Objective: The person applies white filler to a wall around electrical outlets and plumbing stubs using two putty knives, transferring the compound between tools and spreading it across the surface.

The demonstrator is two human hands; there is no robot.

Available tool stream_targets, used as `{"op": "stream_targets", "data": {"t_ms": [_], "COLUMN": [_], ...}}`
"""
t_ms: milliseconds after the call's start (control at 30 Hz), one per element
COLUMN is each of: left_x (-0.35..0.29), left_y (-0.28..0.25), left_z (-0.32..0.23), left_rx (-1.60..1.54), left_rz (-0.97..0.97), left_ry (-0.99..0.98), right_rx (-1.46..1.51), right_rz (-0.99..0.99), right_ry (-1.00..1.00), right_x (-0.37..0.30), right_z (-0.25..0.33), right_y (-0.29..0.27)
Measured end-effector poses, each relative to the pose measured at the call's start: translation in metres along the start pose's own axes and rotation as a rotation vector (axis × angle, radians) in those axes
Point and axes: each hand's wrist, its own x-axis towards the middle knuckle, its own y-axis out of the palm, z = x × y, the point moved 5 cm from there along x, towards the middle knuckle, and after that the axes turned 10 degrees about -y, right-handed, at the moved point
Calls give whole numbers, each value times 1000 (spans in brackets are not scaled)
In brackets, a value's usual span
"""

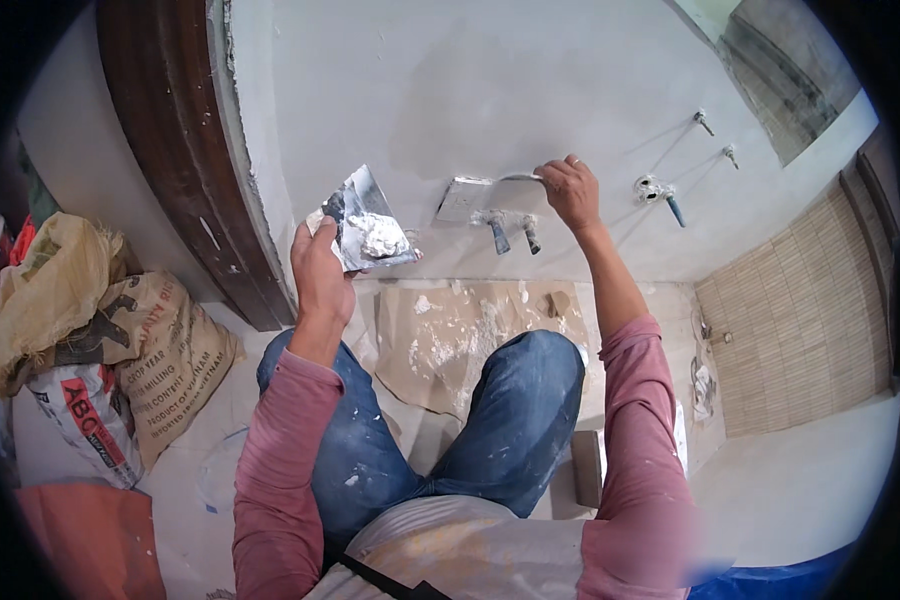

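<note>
My left hand [322, 275] is closed on the lower left edge of a flat metal plate [366, 190], its thumb on top. A lump of white putty [381, 236] sits on the plate, with smears around it. Farther right, my right hand [570, 190] pinches the right end of a thin, flat metal scraper [515, 179] held against the grey wall [570, 90]. The scraper's left part looks pale, and I cannot tell it clearly from a rectangular patch there. Just below it, two pipe stubs with bluish and dark ends [499, 236] stick out of the wall.
Splattered brown cardboard [440, 350] covers the floor between my knees. Filled sacks [175, 350] stand at left, beside a dark wooden door frame [170, 130]. More pipe fittings [673, 207] jut from the wall at right, near a beige tiled surface [800, 310]. A box [587, 468] sits by my right leg.
</note>
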Motion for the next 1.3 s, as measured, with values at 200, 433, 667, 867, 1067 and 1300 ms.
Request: {"op": "stream_targets", "data": {"t_ms": [200, 433, 667, 867, 1067, 1300], "left_x": [4, 4, 4, 2, 3, -1], "left_y": [-1, -3, -2, -1, 0, 2], "left_z": [3, 2, 1, 1, 2, -1], "left_rx": [-50, -21, 9, -22, -51, -60], "left_rz": [32, 38, 29, 8, 2, -10], "left_ry": [18, 16, 19, 14, 2, -10], "right_rx": [-35, -155, -156, 130, 222, 208], "right_rz": [-139, -343, -488, -181, 44, 36], "right_ry": [-17, -33, 73, 17, 124, 113], "right_x": [59, 131, 159, 76, 40, 46], "right_z": [-10, -52, -67, 14, 57, 60], "right_y": [-38, -95, -158, -75, -5, 28]}}
